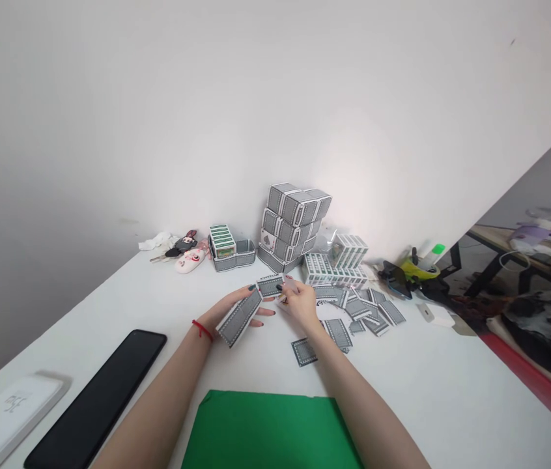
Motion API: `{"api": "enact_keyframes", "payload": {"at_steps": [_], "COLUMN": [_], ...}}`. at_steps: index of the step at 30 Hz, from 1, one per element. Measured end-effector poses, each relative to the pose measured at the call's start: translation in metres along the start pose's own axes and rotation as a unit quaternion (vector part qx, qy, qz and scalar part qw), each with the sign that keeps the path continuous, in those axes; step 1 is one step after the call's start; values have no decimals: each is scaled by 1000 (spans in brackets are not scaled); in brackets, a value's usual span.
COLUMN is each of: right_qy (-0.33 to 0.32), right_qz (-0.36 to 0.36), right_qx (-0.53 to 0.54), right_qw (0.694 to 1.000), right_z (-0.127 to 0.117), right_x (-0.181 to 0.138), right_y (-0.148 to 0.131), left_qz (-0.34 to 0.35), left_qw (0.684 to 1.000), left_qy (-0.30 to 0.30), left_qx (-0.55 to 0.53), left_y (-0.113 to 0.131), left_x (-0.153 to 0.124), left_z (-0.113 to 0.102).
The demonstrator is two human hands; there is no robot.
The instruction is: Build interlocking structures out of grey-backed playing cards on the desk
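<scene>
My left hand (221, 308) is closed on a folded playing card (240, 318) with a grey patterned back, thumb on top and other fingers reaching out beneath. A second grey-backed playing card (269, 286) spans the space between my hands, meeting the upper end of the first. Thumb and fingers of my right hand (303, 306) pinch this second card at its right side. Whether the two cards are joined cannot be made out. Loose grey-backed cards (376, 311) lie scattered right of my right hand, and one card (303, 352) lies under my right forearm.
Behind my hands rises a tower of folded-card blocks (295, 225). Left of it stands a card tray (226, 262) holding green-edged decks; more decks (334, 268) stand right. A phone (102, 394), white device (16, 413), charger (436, 315), keys (159, 258) and green sheet (270, 430) lie about.
</scene>
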State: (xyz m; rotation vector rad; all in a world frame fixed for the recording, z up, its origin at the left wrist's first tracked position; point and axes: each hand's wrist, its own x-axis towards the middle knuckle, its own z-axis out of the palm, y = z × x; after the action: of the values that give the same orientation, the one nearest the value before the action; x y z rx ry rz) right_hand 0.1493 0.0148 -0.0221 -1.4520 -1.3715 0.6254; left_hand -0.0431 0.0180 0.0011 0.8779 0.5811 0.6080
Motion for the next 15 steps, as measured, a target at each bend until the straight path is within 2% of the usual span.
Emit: {"api": "enact_keyframes", "payload": {"at_steps": [3, 8, 15], "right_qy": [-22, -65, -69], "right_qz": [7, 10, -6], "right_qx": [29, 60, 30], "right_qw": [999, 996, 997], "right_z": [-4, -5, -1], "right_x": [4, 6, 2], "right_y": [3, 9, 9], "left_qz": [-13, -33, -12], "left_qw": [999, 998, 999], "left_qy": [9, 17, 35], "left_qx": [43, 41, 32], "left_y": [2, -1, -7], "left_x": [-1, 5, 12], "left_z": [0, -5, -11]}}
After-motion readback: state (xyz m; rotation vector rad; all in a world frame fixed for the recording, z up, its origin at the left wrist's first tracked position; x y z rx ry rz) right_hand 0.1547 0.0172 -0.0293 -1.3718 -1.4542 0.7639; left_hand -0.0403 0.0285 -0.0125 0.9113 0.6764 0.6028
